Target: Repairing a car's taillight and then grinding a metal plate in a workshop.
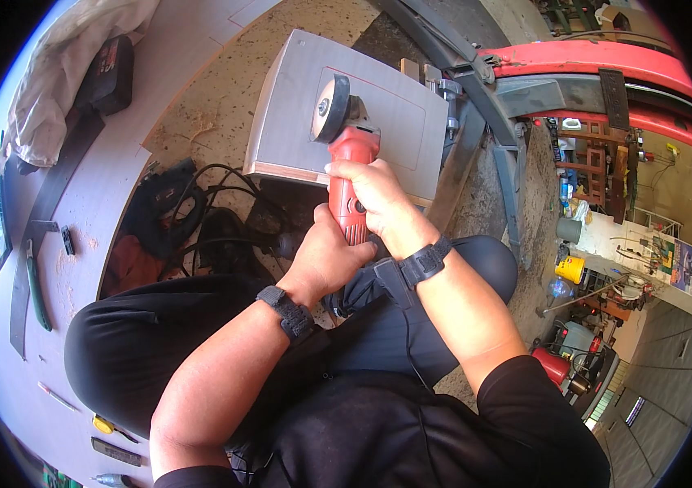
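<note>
Both my hands are closed around a red angle grinder (pixel 354 154) with a round disc (pixel 330 109) on its head. My right hand (pixel 378 193) wraps the body just below the grinder's head. Lower down, my left hand (pixel 325 252) grips the rear end. The disc stands on edge over a pale grey wooden panel (pixel 411 110) with a rounded outline drawn on its face. Whether the disc touches the panel, I cannot tell. Layered wood shows along the panel's near edge.
A grey board at left carries a white cloth (pixel 45 98), a black case (pixel 110 75), a green-handled tool (pixel 37 285) and a steel square. Below its edge lies a dark power tool (pixel 163 199) with black cables. A red and grey metal frame (pixel 598 61) stands at right.
</note>
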`<state>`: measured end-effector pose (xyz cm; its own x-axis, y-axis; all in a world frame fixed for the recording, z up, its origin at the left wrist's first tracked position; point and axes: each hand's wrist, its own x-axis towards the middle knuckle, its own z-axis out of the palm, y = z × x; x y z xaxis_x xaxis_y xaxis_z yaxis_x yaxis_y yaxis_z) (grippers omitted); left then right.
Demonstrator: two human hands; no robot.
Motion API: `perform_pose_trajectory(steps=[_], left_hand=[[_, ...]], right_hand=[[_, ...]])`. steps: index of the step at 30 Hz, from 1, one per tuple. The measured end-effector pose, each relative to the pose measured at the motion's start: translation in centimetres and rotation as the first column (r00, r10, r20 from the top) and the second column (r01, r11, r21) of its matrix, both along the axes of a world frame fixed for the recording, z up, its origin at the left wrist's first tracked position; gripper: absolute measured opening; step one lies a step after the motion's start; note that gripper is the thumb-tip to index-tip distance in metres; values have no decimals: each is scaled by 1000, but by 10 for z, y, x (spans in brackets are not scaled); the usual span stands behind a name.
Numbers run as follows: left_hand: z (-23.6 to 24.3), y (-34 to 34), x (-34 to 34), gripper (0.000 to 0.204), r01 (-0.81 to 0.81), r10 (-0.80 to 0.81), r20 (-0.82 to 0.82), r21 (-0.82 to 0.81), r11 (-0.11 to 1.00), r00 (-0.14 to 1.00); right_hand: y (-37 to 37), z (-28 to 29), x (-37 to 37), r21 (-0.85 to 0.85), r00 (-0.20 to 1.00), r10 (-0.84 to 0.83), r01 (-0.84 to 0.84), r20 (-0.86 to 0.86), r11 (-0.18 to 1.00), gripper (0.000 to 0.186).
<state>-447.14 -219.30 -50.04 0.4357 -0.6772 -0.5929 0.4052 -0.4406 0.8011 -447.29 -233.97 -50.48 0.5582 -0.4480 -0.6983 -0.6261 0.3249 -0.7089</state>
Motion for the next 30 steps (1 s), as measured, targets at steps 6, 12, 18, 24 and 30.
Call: perform_pose_trajectory(steps=[6,12,18,24,30], left_hand=[[2,-1,2,72,-7,7,11,-11,1000,1000],[1,-2,4,71,-7,7,13,-9,1000,1000],[3,-3,7,71,-9,9,1,-13,1000,1000],[0,-6,8,71,-14,14,12,-19,1000,1000],[2,-7,10,70,-14,14,16,-22,1000,1000]], right_hand=[[-1,1,2,-2,1000,-2,2,14,1000,27],[0,2,5,-13,1000,-15,15,1,1000,26],[-4,2,7,-14,1000,-4,4,2,1000,26],[-6,1,10,-34,1000,-10,10,-1,999,26],[-9,1,11,-15,1000,4,-4,1,1000,25]])
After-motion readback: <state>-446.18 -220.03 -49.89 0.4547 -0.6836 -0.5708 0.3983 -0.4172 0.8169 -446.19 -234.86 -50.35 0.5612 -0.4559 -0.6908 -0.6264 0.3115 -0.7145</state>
